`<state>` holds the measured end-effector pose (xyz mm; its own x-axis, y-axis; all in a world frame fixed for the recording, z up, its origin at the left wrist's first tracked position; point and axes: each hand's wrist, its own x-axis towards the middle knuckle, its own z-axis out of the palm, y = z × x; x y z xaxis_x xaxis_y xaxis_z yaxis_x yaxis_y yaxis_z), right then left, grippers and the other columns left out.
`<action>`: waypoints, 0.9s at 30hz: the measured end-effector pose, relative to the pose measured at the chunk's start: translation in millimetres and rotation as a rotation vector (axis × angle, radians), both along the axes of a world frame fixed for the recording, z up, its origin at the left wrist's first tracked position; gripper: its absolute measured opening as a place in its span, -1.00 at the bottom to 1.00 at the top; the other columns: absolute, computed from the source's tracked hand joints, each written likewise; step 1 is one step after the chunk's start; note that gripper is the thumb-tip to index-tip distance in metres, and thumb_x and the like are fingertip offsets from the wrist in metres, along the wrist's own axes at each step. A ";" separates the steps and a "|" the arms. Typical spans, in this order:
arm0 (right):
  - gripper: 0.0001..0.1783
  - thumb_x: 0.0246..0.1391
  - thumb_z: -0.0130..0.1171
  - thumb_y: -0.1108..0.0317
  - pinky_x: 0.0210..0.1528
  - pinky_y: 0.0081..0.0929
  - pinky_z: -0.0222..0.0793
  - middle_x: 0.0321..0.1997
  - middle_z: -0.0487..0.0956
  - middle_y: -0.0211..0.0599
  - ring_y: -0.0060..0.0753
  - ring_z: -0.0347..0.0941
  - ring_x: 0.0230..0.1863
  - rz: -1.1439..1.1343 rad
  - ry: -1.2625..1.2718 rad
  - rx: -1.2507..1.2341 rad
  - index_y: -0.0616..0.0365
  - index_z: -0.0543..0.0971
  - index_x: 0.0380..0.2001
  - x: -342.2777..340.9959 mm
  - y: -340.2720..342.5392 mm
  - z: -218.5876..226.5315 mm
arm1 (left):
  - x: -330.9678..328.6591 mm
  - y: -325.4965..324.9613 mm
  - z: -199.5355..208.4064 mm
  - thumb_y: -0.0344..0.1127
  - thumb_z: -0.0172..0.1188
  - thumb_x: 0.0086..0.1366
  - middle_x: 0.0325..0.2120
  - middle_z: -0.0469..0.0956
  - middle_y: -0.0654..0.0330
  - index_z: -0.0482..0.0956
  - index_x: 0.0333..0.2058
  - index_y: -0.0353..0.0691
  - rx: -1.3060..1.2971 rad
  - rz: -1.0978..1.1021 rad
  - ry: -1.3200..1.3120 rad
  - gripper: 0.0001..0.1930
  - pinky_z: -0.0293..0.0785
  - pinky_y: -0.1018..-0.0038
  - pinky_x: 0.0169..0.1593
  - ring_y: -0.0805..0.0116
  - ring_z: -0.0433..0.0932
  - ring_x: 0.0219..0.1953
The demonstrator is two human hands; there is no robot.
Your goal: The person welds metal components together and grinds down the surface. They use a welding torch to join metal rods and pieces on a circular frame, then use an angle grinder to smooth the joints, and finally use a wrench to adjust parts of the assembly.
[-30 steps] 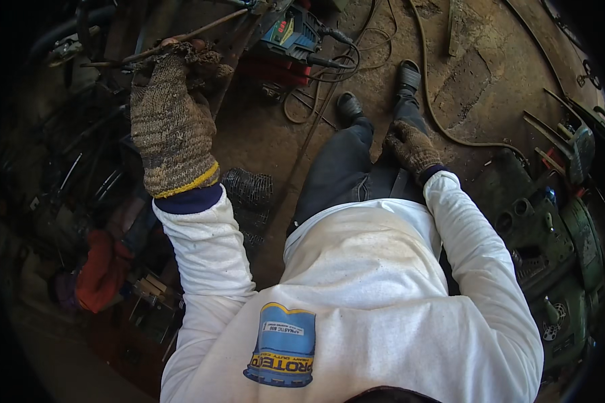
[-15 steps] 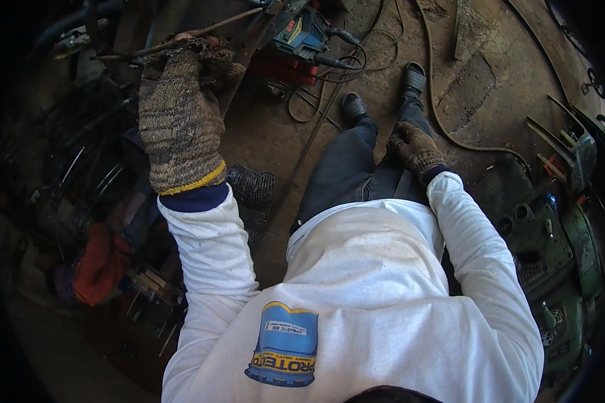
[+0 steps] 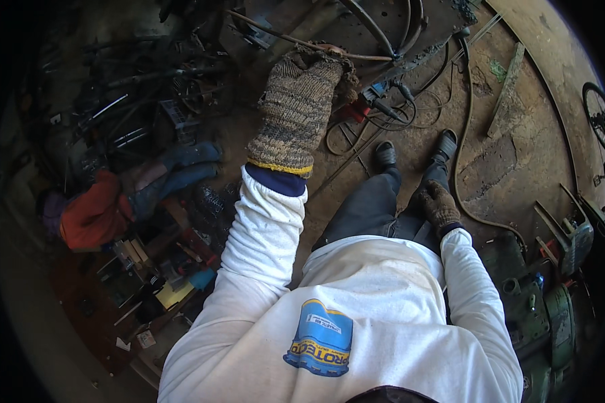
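My left hand (image 3: 299,111), in a grey-brown knitted glove with a yellow cuff, is raised and closed round a thin metal rod (image 3: 275,30). Bare fingertips show through the worn end of the glove. To the right, the rod runs up to several curved metal strips (image 3: 370,28) on a dark metal surface; whether it touches them I cannot tell. Lower down, my right hand (image 3: 439,204), gloved likewise, lies on my thigh (image 3: 413,218) with its fingers over the dark trousers. Nothing shows in it.
A blue-and-red machine (image 3: 364,101) with cables stands beyond my left hand. A hose (image 3: 458,141) snakes across the floor past my feet. Someone in an orange top (image 3: 97,211) is low down at left among tools. Green metal parts (image 3: 528,309) lie at right.
My left hand has swung right with the rod, which now slopes down to the right beside the curved strips. My right hand stays on my thigh. The view has shifted, showing more of the person at left.
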<state>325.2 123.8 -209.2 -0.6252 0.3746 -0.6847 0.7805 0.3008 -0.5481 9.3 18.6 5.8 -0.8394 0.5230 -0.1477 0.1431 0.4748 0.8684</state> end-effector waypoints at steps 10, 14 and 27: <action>-0.60 0.07 0.14 0.12 0.13 -0.23 0.32 0.01 0.55 -0.08 0.01 0.44 0.09 0.020 -0.100 -0.059 0.01 0.53 -0.03 -0.3 9.1 4.4 | 3.2 3.3 3.6 -0.19 0.12 0.36 -0.24 0.62 0.21 0.56 -0.14 -0.25 0.027 0.083 -0.165 -0.74 0.49 0.49 -0.09 0.42 0.59 -0.19; -0.60 0.08 0.15 0.13 0.13 -0.23 0.32 0.00 0.56 -0.09 0.00 0.44 0.09 0.021 -0.088 -0.084 -0.01 0.54 -0.02 1.2 10.7 -0.3 | 4.9 3.6 9.8 -0.14 0.19 0.30 -0.29 0.62 0.21 0.59 -0.15 -0.23 -0.008 0.044 -0.113 -0.71 0.49 0.47 -0.14 0.42 0.58 -0.24; -0.56 0.08 0.14 0.10 0.18 -0.22 0.30 0.07 0.54 -0.08 0.00 0.41 0.14 0.066 -0.127 -0.088 -0.03 0.54 0.03 -8.8 21.1 2.9 | 9.2 14.2 12.4 -0.35 0.24 0.26 -0.31 0.60 0.20 0.54 -0.17 -0.25 0.189 0.318 -0.483 -0.80 0.61 0.46 -0.26 0.37 0.61 -0.29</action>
